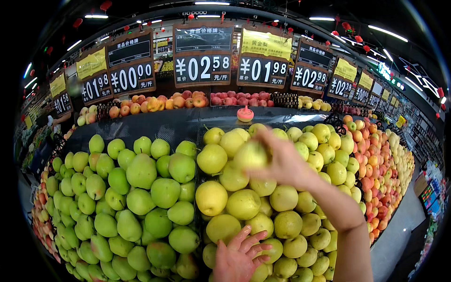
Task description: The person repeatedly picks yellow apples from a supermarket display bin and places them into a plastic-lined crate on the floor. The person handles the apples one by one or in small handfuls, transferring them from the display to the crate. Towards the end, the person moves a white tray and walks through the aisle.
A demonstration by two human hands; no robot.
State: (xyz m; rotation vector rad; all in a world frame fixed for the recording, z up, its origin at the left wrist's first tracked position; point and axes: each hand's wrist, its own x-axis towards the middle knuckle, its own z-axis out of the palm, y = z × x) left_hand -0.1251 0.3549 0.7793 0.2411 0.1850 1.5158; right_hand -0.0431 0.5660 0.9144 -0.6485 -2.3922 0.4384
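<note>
My right hand [285,160] reaches over the upper part of the heap of round yellow pears [243,204]. Its thumb and fingers are around one yellow pear [252,155], which is blurred. At the bottom of the view my left hand [239,255] has its fingers spread and nothing in its grasp. It is over the lower yellow pears; whether it touches them I cannot tell. Left of a dark divider [198,204] lies a heap of green pears [141,201]. Behind the yellow pears, a small pink-topped object [245,114] stands on the dark ledge.
Red-and-yellow apples [375,172] slope down at the right. Along the back are more apples [162,103], red fruit [241,98] and black lattice dividers [286,100]. Price boards [202,56] hang above. Bare floor [398,229] shows at the right.
</note>
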